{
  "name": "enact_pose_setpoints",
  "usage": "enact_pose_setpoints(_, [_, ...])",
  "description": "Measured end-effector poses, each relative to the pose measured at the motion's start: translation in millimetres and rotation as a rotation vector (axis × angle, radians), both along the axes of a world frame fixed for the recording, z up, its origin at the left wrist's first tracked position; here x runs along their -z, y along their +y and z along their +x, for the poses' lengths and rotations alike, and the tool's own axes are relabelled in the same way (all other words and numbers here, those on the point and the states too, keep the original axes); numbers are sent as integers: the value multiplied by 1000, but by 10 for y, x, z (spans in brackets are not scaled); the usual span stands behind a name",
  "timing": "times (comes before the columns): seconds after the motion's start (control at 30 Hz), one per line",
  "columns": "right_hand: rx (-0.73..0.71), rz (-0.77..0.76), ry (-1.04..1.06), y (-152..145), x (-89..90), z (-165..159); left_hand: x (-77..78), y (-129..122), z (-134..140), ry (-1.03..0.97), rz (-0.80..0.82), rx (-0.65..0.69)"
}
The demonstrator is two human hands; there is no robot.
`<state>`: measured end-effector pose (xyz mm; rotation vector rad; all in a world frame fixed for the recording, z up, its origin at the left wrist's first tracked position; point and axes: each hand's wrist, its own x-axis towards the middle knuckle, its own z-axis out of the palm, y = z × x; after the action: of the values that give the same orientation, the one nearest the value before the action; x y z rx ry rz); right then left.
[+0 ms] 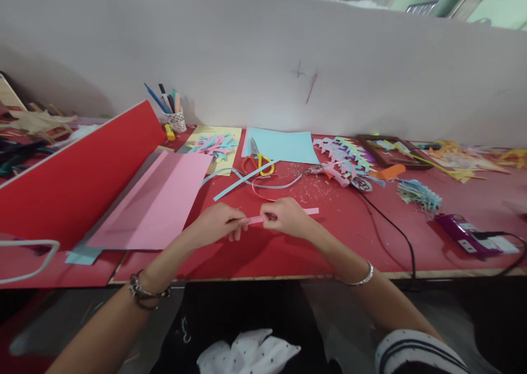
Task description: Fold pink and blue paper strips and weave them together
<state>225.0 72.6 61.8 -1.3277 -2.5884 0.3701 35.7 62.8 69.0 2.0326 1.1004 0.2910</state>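
Observation:
A narrow pink paper strip (256, 219) is stretched between my two hands, just above the red tabletop near its front edge. My left hand (222, 220) pinches one end between thumb and fingers. Closed round the strip farther along is my right hand (288, 217), and a free end sticks out to its right. Behind the hands lie a light blue paper strip (230, 187) and a curled pale strip (284, 186). Scissors with red and yellow handles (265, 165) rest beyond them. A thin curl of pink paper rises beside my right hand.
Pink sheets (164, 198) and a red board (82, 171) stand at left. A pen cup (175, 121) is by the wall. At right are a pink glue gun (335, 173) with a black cord, folded paper chains (343, 154), and a purple device (465, 234).

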Motion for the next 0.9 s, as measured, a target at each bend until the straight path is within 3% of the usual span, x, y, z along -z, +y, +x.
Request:
enact_pose_setpoints(0.2, [-5,-20,18,-10,7,95,53,3,-67,-20,-3,18])
enact_pose_setpoints(0.57, [62,-104,43,-41,-78,411,-20,-56,-290,43,-3,-4])
enact_pose_setpoints(0.8, [9,-162,130,-57,-74,685,11,-99,-445,89,-36,-17])
enact_pose_setpoints(0.9, [97,-148,189,-68,-44,896,3,-113,-478,74,-8,-13])
